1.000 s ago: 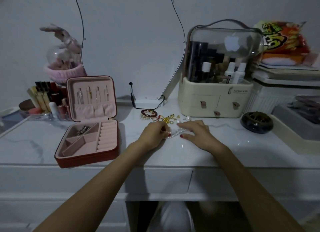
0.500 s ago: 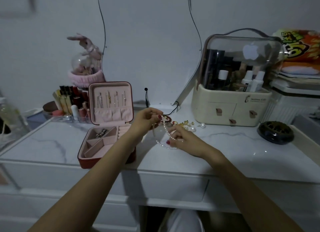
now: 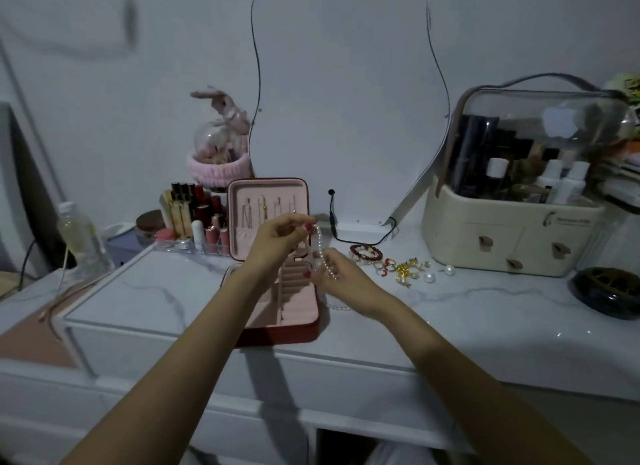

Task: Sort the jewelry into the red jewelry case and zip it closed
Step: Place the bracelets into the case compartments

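Head view only: pearl necklace [image 3: 319, 248] strung between both hands, lifted off the tabletop just over the right edge of the open red jewelry case [image 3: 277, 333]. Left hand [image 3: 277, 237] raised in front of the case's upright lid, thumb and fingertips closed in a pinch on the strand's upper end. Right hand [image 3: 341, 279] lower, beside the case's right wall, fingers curled round the strand further down; loose tail drooping to the tabletop under the wrist. Case sitting at the front edge of the tabletop, left of centre, pink-lined tray with ring rolls and dividers partly hidden by the left forearm. Remaining jewelry near the back edge, right of the case: bead bracelet [image 3: 366, 252], rings [image 3: 385, 266], gold pieces [image 3: 407, 272], two loose pearls [image 3: 439, 273]. Cosmetics organiser [image 3: 512, 236] behind those at the back right; lipstick rack [image 3: 194, 218] at the back left. Handling judgement: strand light, fully limp, smooth beads prone to slipping, thread possibly fragile if yanked. Best held near both ends as now, lowered and coiled into a tray compartment, tail gathered first to avoid snagging on the case wall. Zipper not yet touched.
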